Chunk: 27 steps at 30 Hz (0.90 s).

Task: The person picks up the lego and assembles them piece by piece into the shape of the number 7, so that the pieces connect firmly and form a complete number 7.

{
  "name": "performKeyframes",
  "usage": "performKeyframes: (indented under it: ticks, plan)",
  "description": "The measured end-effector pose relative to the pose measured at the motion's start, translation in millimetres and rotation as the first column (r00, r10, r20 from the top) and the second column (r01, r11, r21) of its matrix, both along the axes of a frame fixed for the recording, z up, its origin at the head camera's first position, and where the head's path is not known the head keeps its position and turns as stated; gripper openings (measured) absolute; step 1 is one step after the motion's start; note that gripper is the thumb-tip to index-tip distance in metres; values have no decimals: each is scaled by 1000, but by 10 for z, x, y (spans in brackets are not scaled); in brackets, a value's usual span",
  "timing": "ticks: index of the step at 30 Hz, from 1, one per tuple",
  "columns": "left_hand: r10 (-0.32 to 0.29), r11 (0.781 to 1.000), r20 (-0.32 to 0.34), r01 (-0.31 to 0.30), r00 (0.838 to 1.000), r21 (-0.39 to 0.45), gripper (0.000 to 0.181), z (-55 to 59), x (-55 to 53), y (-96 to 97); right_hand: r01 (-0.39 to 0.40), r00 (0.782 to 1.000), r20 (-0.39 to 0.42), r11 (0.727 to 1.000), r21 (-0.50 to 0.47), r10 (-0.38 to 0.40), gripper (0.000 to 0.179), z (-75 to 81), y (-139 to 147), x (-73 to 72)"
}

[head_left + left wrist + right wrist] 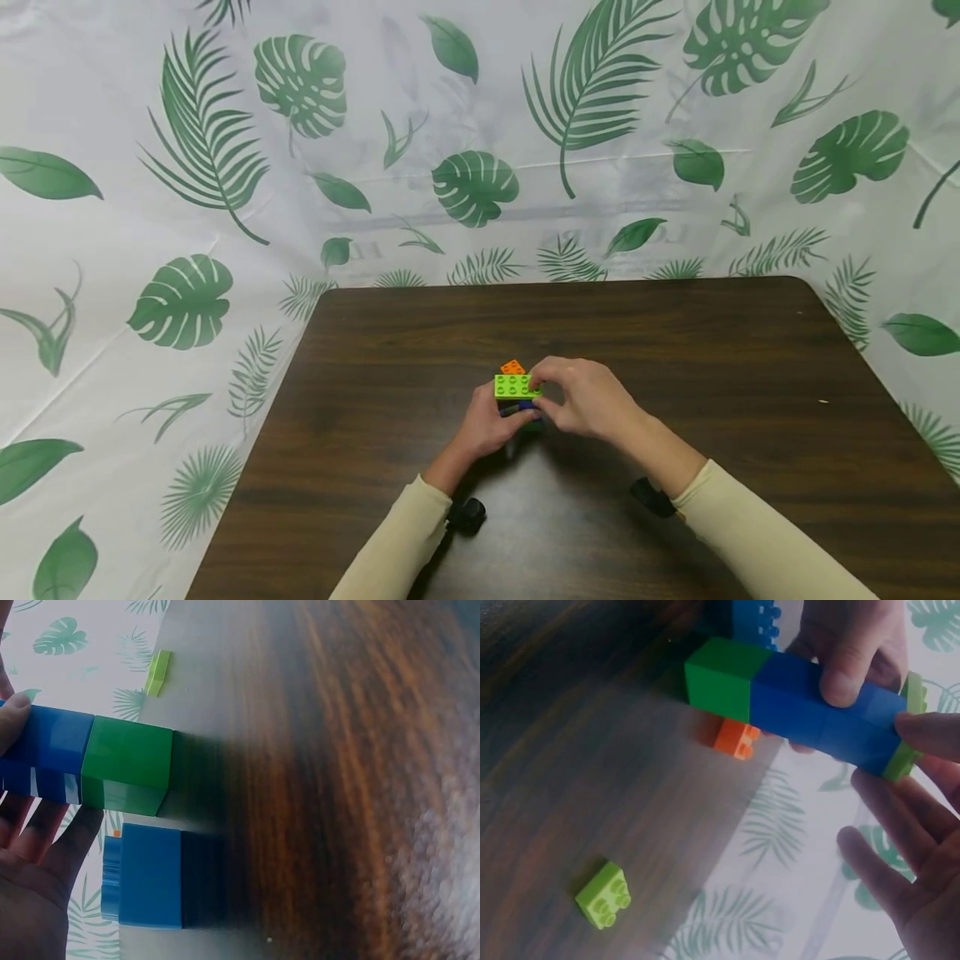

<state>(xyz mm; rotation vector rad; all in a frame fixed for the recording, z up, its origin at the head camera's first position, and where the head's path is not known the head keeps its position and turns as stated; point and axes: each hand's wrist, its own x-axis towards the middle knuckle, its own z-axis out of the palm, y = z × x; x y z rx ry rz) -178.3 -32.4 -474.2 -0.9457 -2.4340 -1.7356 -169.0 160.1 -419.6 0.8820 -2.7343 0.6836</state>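
Note:
A stack of toy building bricks stands upright between both hands. At its bottom is a green brick (127,765), with blue bricks (817,705) above and a flat lime-green brick (513,387) on top. My left hand (483,423) grips the blue part, its thumb across one face in the right wrist view. With thumb and fingers, my right hand (588,398) pinches the lime-green brick at the stack's upper end. Whether the stack's base touches the table cannot be told.
Near the stack, a separate blue brick (150,876) stands on the dark wooden table (675,350). An orange brick (736,739) lies behind the stack, and a small lime-green brick (604,895) lies apart. Beyond the table hangs a leaf-patterned cloth (480,100).

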Motion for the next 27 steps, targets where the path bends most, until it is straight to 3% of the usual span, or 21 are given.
performKeyframes:
  ticks: [4, 12, 16, 22, 24, 27]
  plan:
    - [1, 1000, -1, -1, 1000, -7, 34, 8, 0, -6, 22, 1000, -13, 1000, 11, -22, 20, -24, -4, -1]
    - [23, 999, -9, -23, 1000, -34, 40, -354, -155, 3, 24, 1000, 3, 999, -22, -24, 23, -80, 28, 2]
    - [15, 999, 23, -14, 1000, -49, 43, -377, -164, -7, -1, 999, 35, 999, -47, 3, 25, -95, 77, 16]
    - [-2, 998, 35, 5, 999, -65, 43, -357, -145, -7, -29, 976, 206, 979, -203, 72, 34, -75, 245, -14]
    - [5, 998, 51, -2, 999, -60, 43, -344, -140, -7, 12, 970, 240, 973, -230, 44, 32, -84, 330, -55]
    - [37, 997, 82, -32, 996, -64, 44, -334, -134, -7, 126, 964, 254, 977, -174, -79, 27, -162, 499, -122]
